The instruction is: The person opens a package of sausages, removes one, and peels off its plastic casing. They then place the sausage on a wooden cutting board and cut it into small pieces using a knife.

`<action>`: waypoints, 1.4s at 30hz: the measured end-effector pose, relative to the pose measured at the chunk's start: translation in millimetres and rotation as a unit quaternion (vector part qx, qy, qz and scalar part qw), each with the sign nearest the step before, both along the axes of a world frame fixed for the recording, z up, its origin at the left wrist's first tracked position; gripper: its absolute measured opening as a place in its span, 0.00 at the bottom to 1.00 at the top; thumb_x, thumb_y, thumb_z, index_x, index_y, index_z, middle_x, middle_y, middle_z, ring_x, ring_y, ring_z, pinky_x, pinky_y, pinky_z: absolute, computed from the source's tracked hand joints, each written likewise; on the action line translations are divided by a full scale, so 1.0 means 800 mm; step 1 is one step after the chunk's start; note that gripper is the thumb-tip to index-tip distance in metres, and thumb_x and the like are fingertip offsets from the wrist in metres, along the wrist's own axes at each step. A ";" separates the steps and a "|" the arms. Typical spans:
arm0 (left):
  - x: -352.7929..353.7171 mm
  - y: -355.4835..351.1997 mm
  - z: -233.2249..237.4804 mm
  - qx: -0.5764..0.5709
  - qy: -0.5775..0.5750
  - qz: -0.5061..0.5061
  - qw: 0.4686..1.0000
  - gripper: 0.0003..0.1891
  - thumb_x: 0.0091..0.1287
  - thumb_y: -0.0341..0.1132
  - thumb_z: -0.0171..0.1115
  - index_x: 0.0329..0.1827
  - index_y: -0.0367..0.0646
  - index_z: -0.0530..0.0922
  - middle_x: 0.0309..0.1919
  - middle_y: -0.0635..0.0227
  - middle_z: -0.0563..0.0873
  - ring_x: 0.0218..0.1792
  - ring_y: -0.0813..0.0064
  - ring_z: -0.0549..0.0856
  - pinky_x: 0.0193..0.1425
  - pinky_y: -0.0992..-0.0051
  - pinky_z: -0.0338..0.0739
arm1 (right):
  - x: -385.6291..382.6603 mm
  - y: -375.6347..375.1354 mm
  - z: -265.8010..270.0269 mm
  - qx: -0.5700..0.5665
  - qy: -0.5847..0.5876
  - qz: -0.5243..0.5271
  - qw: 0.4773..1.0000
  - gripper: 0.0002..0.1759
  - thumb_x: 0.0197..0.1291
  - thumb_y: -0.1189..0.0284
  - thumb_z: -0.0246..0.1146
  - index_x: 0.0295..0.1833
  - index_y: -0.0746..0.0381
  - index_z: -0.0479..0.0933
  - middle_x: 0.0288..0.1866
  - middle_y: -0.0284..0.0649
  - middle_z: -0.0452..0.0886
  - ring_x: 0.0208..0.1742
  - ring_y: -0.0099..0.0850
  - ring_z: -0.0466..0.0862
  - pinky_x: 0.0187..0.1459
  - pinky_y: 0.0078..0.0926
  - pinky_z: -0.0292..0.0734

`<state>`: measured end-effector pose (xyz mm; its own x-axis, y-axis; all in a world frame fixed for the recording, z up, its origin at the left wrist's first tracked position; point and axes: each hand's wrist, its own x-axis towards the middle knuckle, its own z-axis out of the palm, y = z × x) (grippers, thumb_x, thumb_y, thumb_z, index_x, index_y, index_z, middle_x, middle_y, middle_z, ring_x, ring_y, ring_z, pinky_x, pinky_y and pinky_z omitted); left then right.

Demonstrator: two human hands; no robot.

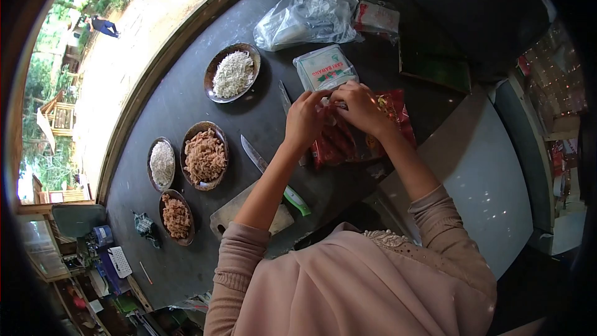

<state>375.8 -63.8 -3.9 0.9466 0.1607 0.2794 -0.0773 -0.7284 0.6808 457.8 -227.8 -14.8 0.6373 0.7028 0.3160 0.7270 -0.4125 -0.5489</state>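
Note:
My left hand (306,118) and my right hand (359,107) meet at the top of a clear bag of red sausages (336,143), fingers pinched on its plastic. Under and beside my right hand lies a red printed packet (396,112). Just beyond my fingers sits a white and green packet (324,68) in clear plastic. A dark-bladed knife (285,96) lies partly behind my left hand. Another knife (296,201) with a green and white handle lies beside my left forearm, close to a cutting board (230,211) that the forearm partly covers.
Bowls of white shreds (233,74), white grains (162,163) and brown pieces (205,157) stand at the left, with a smaller brown-filled bowl (176,216). A clear plastic bag (305,18) lies at the back. A person (103,26) is outside.

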 end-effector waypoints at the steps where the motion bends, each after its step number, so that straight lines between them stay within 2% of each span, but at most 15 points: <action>1: -0.001 0.003 -0.001 0.011 0.011 -0.007 1.000 0.14 0.60 0.25 0.70 0.50 0.42 0.87 0.36 0.60 0.87 0.34 0.63 0.88 0.42 0.67 0.82 | -0.004 -0.001 0.000 0.023 -0.003 0.005 1.000 0.09 0.55 0.72 0.73 0.41 0.60 0.84 0.43 0.42 0.86 0.50 0.42 0.85 0.55 0.41 0.78; 3: -0.002 0.004 -0.001 0.021 0.022 -0.015 0.999 0.12 0.59 0.25 0.71 0.47 0.41 0.88 0.35 0.61 0.88 0.35 0.67 0.88 0.42 0.68 0.82 | -0.010 -0.004 0.006 0.084 0.050 0.009 0.995 0.11 0.55 0.71 0.73 0.43 0.61 0.83 0.43 0.42 0.86 0.52 0.43 0.84 0.56 0.42 0.78; 5: -0.003 0.004 0.003 -0.136 0.054 0.018 0.989 0.10 0.59 0.26 0.72 0.44 0.37 0.87 0.33 0.63 0.89 0.36 0.75 0.88 0.41 0.71 0.81 | -0.021 -0.006 0.017 0.146 0.101 0.016 0.984 0.13 0.56 0.70 0.74 0.44 0.62 0.82 0.42 0.42 0.87 0.54 0.44 0.84 0.56 0.43 0.78; 8: -0.002 -0.002 0.020 -0.212 0.042 0.036 0.976 0.09 0.61 0.27 0.73 0.43 0.35 0.87 0.32 0.65 0.90 0.35 0.81 0.86 0.40 0.75 0.80 | -0.051 -0.004 0.038 0.202 0.193 0.001 0.960 0.13 0.57 0.76 0.73 0.46 0.64 0.80 0.41 0.43 0.87 0.53 0.43 0.87 0.53 0.39 0.81; 11: 0.002 -0.017 0.026 -0.154 0.011 0.026 0.988 0.08 0.61 0.28 0.74 0.42 0.36 0.87 0.34 0.68 0.90 0.34 0.81 0.84 0.39 0.77 0.78 | -0.056 -0.002 0.027 0.271 0.265 -0.048 0.924 0.13 0.58 0.79 0.72 0.48 0.64 0.78 0.42 0.44 0.87 0.51 0.40 0.89 0.49 0.33 0.82; 18: 0.004 -0.034 0.025 -0.210 -0.005 0.004 0.978 0.12 0.57 0.30 0.74 0.44 0.41 0.87 0.42 0.62 0.89 0.39 0.67 0.84 0.47 0.69 0.79 | 0.034 -0.052 0.002 0.214 0.127 -0.176 0.952 0.13 0.56 0.82 0.70 0.47 0.62 0.79 0.41 0.43 0.85 0.44 0.37 0.88 0.47 0.29 0.82; 20: 0.004 -0.036 0.019 -0.095 -0.008 -0.012 0.995 0.10 0.57 0.30 0.74 0.42 0.43 0.86 0.42 0.63 0.87 0.42 0.61 0.84 0.49 0.65 0.80 | 0.061 -0.066 -0.006 0.180 0.060 -0.223 0.956 0.14 0.56 0.80 0.70 0.48 0.60 0.79 0.41 0.42 0.84 0.45 0.37 0.87 0.48 0.30 0.82; 22: 0.001 -0.042 0.021 -0.022 -0.031 -0.043 0.998 0.09 0.58 0.30 0.73 0.42 0.43 0.86 0.42 0.64 0.87 0.45 0.61 0.84 0.51 0.64 0.80 | 0.073 -0.076 -0.012 0.071 -0.122 -0.305 0.942 0.15 0.55 0.75 0.73 0.49 0.56 0.80 0.46 0.40 0.82 0.50 0.39 0.84 0.52 0.35 0.80; 23: -0.002 -0.046 0.021 0.051 -0.054 -0.069 0.995 0.09 0.59 0.29 0.73 0.43 0.44 0.86 0.42 0.65 0.88 0.48 0.62 0.85 0.52 0.63 0.80 | 0.073 -0.081 -0.018 0.069 -0.121 -0.310 0.941 0.15 0.55 0.75 0.73 0.49 0.56 0.80 0.46 0.40 0.82 0.50 0.39 0.84 0.52 0.35 0.80; 27: -0.011 -0.061 0.013 0.035 -0.048 -0.116 0.991 0.08 0.58 0.27 0.72 0.40 0.44 0.86 0.42 0.65 0.87 0.51 0.58 0.84 0.56 0.62 0.79 | 0.049 -0.095 -0.009 0.091 -0.137 -0.330 0.930 0.16 0.56 0.72 0.73 0.50 0.54 0.81 0.48 0.38 0.81 0.53 0.40 0.82 0.54 0.40 0.78; 30: -0.020 -0.075 0.001 0.038 -0.021 -0.170 0.984 0.12 0.58 0.32 0.73 0.45 0.47 0.85 0.50 0.63 0.85 0.56 0.55 0.81 0.62 0.57 0.76 | 0.008 -0.124 0.000 0.080 -0.052 -0.315 0.944 0.12 0.57 0.74 0.70 0.48 0.55 0.81 0.45 0.39 0.81 0.52 0.42 0.81 0.54 0.43 0.78; 32: -0.034 -0.092 -0.001 0.193 -0.067 -0.142 0.969 0.26 0.57 0.43 0.74 0.59 0.48 0.80 0.59 0.55 0.80 0.66 0.49 0.75 0.72 0.50 0.67 | -0.023 -0.135 -0.001 0.064 0.024 -0.296 0.953 0.11 0.59 0.76 0.68 0.47 0.56 0.81 0.44 0.39 0.81 0.51 0.42 0.81 0.53 0.44 0.78; 34: -0.044 -0.091 -0.006 0.203 -0.047 -0.129 0.969 0.33 0.56 0.48 0.75 0.65 0.48 0.76 0.64 0.52 0.76 0.71 0.46 0.69 0.75 0.46 0.60 | -0.056 -0.138 -0.004 -0.108 0.054 -0.287 0.950 0.08 0.59 0.79 0.63 0.44 0.58 0.81 0.41 0.40 0.82 0.49 0.45 0.81 0.52 0.45 0.77; 38: -0.054 -0.068 -0.012 0.205 0.010 -0.092 0.974 0.47 0.55 0.54 0.76 0.75 0.42 0.66 0.73 0.47 0.69 0.78 0.45 0.62 0.82 0.45 0.52 | -0.073 -0.134 -0.019 -0.108 -0.024 -0.315 0.943 0.08 0.59 0.80 0.62 0.43 0.59 0.82 0.40 0.41 0.83 0.48 0.46 0.81 0.52 0.45 0.76; 42: -0.076 -0.037 -0.009 0.197 0.049 -0.088 0.975 0.55 0.52 0.58 0.78 0.79 0.38 0.61 0.78 0.50 0.64 0.80 0.47 0.60 0.84 0.54 0.53 | -0.047 -0.144 -0.036 0.046 0.106 -0.162 0.980 0.09 0.58 0.78 0.62 0.44 0.61 0.83 0.42 0.38 0.85 0.51 0.41 0.82 0.56 0.42 0.74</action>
<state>314.7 -93.1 -11.3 0.9749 -0.1091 0.1942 -0.1745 -0.9157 0.3619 419.9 -342.7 -43.9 0.8802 0.4280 0.2049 0.4318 -0.5434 -0.7199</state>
